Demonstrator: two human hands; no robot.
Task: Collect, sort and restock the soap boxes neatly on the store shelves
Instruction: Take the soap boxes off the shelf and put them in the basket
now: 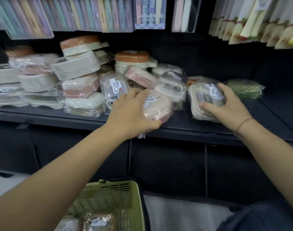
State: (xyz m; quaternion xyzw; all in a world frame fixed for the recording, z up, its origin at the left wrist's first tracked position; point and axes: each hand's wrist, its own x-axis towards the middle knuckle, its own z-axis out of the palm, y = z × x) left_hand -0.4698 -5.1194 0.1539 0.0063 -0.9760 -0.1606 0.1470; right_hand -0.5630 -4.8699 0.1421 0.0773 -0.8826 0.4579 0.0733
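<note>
My left hand (132,112) grips a pink soap box (156,106) wrapped in clear plastic at the front edge of the dark shelf (184,129). To the right, my right hand (225,104) holds a cream soap box (204,100) with a white label, resting on the shelf. A green soap box (245,88) lies alone further right. Several wrapped soap boxes in cream, pink and orange are piled at the left and middle of the shelf (79,75). An orange-lidded box (132,57) tops the middle pile.
A green plastic basket (109,197) stands below my left arm, with wrapped soap boxes (99,221) in its bottom. Packs of pastel stationery (67,14) hang above the shelf. Dark cabinet fronts (167,164) run under the shelf.
</note>
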